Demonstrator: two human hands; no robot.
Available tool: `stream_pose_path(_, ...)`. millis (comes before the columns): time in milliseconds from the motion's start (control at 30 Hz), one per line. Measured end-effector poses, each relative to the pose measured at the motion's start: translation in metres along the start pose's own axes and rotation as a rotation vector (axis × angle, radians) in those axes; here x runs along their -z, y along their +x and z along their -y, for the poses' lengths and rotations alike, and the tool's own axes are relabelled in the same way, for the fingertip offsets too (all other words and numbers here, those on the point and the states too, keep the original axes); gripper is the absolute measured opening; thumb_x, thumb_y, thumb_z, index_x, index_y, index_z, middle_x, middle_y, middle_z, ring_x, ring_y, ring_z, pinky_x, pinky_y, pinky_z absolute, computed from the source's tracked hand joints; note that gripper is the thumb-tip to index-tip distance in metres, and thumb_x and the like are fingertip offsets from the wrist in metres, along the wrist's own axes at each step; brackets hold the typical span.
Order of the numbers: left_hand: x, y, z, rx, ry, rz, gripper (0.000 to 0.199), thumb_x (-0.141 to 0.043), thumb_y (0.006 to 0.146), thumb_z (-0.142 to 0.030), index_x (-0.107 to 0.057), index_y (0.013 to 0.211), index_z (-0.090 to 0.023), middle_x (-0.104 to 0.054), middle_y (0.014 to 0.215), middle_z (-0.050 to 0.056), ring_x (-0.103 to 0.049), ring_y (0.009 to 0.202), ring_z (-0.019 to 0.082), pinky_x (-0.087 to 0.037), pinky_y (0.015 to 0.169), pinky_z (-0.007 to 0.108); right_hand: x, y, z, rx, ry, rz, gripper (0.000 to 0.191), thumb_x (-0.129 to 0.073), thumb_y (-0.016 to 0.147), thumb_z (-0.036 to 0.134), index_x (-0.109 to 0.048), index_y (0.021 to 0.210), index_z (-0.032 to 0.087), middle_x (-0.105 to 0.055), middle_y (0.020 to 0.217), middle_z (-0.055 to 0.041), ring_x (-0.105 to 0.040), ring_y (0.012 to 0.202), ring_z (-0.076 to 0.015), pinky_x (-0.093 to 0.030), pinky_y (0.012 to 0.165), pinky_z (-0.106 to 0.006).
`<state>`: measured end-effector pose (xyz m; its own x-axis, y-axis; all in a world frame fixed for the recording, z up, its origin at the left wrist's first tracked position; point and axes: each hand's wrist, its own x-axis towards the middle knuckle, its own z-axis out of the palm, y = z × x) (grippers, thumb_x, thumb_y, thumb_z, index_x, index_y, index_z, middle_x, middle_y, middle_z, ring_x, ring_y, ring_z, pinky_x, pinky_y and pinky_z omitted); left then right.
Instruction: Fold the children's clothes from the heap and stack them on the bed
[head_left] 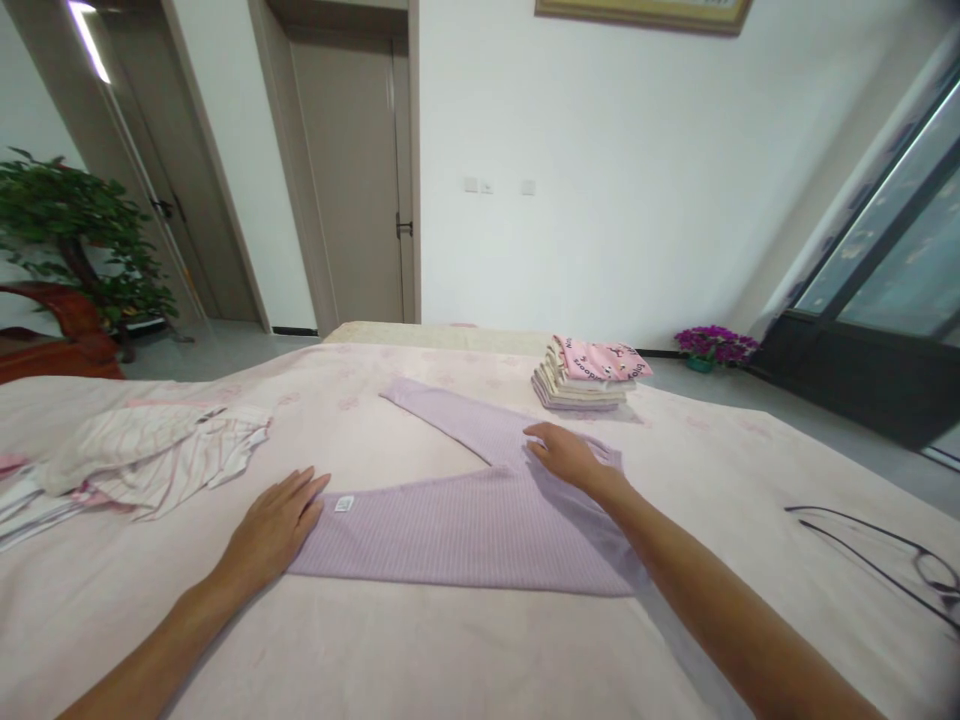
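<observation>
A pair of lilac ribbed trousers (450,535) lies spread on the pale pink cloth, its two legs splayed to the left. A small white label (343,504) shows near the end of the closer leg. My left hand (279,525) rests flat at that leg's end, fingers stretched out. Over the upper part of the trousers is my right hand (564,455), its fingers loosely bent and apart, with nothing visibly gripped. Behind it stands a stack of folded clothes (589,375), topped by a pink printed piece.
Crumpled striped clothes (157,450) lie at the left on the pink cloth (420,650). A pair of glasses (892,560) rests at the right. Beyond are a leafy plant (82,230), a door (349,180) and purple flowers (716,343) on the floor.
</observation>
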<state>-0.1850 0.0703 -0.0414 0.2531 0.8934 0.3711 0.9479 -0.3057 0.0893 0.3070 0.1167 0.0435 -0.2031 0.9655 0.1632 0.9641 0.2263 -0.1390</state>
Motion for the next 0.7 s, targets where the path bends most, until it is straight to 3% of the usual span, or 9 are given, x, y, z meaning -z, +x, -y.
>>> stream_pose_path(167, -0.001, 0.000, 0.001, 0.013, -0.029, -0.015, 0.048, -0.036, 0.096, -0.039, -0.060, 0.131, -0.017, -0.055, 0.142, 0.012, -0.046, 0.134, 0.026, -0.035, 0.113, 0.046, -0.022, 0.066, -0.001, -0.135, -0.041, 0.002, 0.041, -0.042, 0.096, 0.026, -0.057, 0.132, 0.018, -0.060, 0.133, -0.0112, -0.055, 0.121, -0.0205, -0.039, 0.103, -0.031)
stream_pose_path(300, -0.002, 0.000, 0.002, 0.029, -0.038, -0.020, 0.046, -0.038, 0.096, -0.038, -0.060, 0.131, -0.018, -0.055, 0.141, 0.011, -0.047, 0.133, 0.026, -0.036, 0.113, 0.045, -0.038, 0.095, -0.002, -0.204, -0.093, 0.002, 0.040, -0.041, 0.097, 0.025, -0.056, 0.133, 0.018, -0.059, 0.131, -0.0139, -0.057, 0.118, -0.0220, -0.042, 0.098, -0.032)
stream_pose_path(533, 0.002, 0.002, -0.002, 0.054, -0.033, -0.020, 0.044, -0.040, 0.096, -0.036, -0.061, 0.130, -0.019, -0.056, 0.140, 0.010, -0.050, 0.130, 0.025, -0.037, 0.112, 0.044, -0.044, 0.107, -0.003, -0.263, -0.181, 0.007, 0.032, -0.051, 0.093, 0.026, -0.063, 0.119, 0.012, -0.062, 0.116, -0.0202, -0.059, 0.110, -0.0285, -0.045, 0.086, -0.035)
stream_pose_path(700, 0.003, 0.002, -0.004, 0.073, -0.031, -0.012, 0.043, -0.040, 0.095, -0.035, -0.062, 0.129, -0.021, -0.056, 0.140, 0.009, -0.049, 0.131, 0.024, -0.035, 0.112, 0.044, -0.027, 0.100, 0.008, -0.162, -0.188, 0.007, 0.028, -0.046, 0.095, 0.023, -0.071, 0.104, 0.016, -0.063, 0.108, -0.0146, -0.060, 0.101, -0.0221, -0.042, 0.080, -0.028)
